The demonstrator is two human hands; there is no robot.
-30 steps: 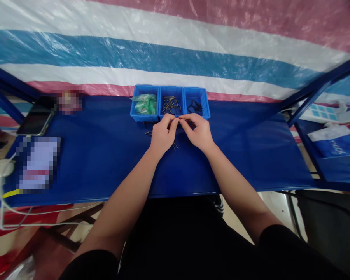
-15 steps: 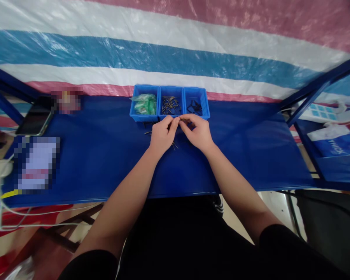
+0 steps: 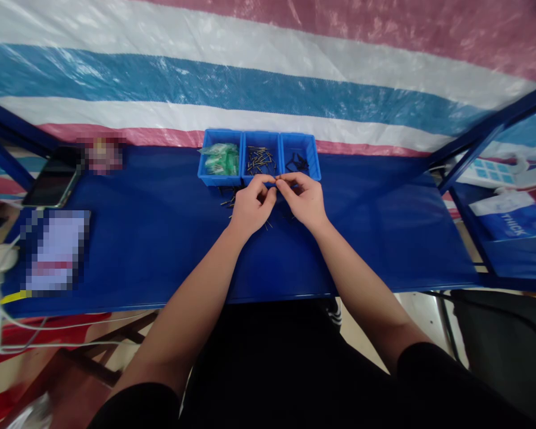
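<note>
Three blue bins (image 3: 262, 138) in row; left hand (image 3: 251, 205), right hand (image 3: 308, 199) together, cannot tell whether gripping anything.

Left hand (image 3: 251, 205) partly hides loose pins (image 3: 227, 203), fingertip detail at right hand (image 3: 305, 200) is too small to tell, and chair (image 3: 504, 328) is cut off.

Bins (image 3: 262, 139) and tabletop (image 3: 393, 214) are finished in blue; the far sheet (image 3: 268, 71) is striped in red, white and blue.
</note>
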